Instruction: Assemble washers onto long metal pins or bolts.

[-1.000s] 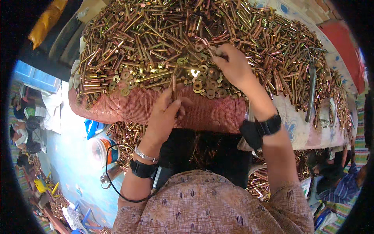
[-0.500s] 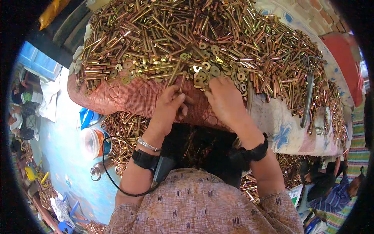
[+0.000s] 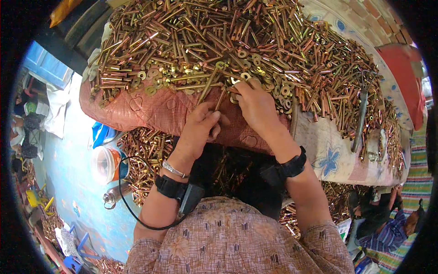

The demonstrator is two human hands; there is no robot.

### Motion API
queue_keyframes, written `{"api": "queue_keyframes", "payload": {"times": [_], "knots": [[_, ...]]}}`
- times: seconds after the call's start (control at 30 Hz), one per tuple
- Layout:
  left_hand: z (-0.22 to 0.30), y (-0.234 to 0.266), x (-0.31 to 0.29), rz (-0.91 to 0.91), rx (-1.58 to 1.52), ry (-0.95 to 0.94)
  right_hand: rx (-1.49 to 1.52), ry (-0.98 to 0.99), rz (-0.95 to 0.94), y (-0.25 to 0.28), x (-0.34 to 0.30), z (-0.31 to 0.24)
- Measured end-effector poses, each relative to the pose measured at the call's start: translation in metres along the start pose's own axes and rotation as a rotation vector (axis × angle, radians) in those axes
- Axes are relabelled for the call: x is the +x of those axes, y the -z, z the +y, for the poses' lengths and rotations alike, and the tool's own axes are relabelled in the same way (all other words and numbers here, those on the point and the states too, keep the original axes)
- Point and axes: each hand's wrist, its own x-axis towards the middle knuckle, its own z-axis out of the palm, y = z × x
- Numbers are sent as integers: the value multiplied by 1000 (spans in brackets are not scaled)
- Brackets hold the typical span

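My left hand (image 3: 203, 125) is closed around the lower part of a slim metal bolt (image 3: 220, 99), its upper end pointing away from me. Beside it slants a second, longer bolt (image 3: 208, 85); whether my fingers also grip that one I cannot tell. My right hand (image 3: 259, 107) has its fingertips pinched together close to the first bolt's upper end. What they hold, if anything, is hidden. Flat round washers (image 3: 285, 90) lie loose just beyond and right of this hand. Small nuts (image 3: 173, 73) are gathered further left, at the pile's near edge.
A large heap of bolts (image 3: 205, 32) covers the work surface, edged by a red quilted cloth (image 3: 150, 107). On the right are a long metal tool (image 3: 360, 121) and pale floral cloth (image 3: 326, 160). A plastic tub (image 3: 104, 165) and metal bottle (image 3: 111, 196) stand left; more bolts lie below.
My right hand has moved left and slightly up from the washers, toward the bolt in my left hand. That bolt now tilts more to the right; my left hand stays nearly in place.
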Motion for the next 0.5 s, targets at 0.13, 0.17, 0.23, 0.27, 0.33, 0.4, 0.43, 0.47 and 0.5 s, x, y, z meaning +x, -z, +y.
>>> {"api": "queue_keyframes", "payload": {"times": [0.13, 0.17, 0.23, 0.27, 0.33, 0.4, 0.43, 0.47, 0.5], "knots": [[4, -1, -2, -5, -21, 21, 329, -123, 125, -4, -1, 1], [4, -1, -3, 1, -9, 37, 502, -208, 189, -3, -1, 0], [2, -1, -5, 3, -4, 53, 579, -250, 137, -8, -2, 3], [2, -1, -5, 5, 2, 65, 657, -290, 88, -9, -2, 3], [-1, 0, -5, -17, -39, 75, 771, -362, 53, -3, -4, -7], [0, 0, -7, -40, -83, 86, 883, -436, 17, -3, -7, -12], [3, -2, -10, -25, -93, 114, 756, -391, 37, -7, -9, -12], [4, -3, -12, -11, -103, 143, 628, -346, 57, -10, -11, -12], [4, -2, -13, -8, -103, 144, 630, -346, 55, -11, -14, -13]]}}
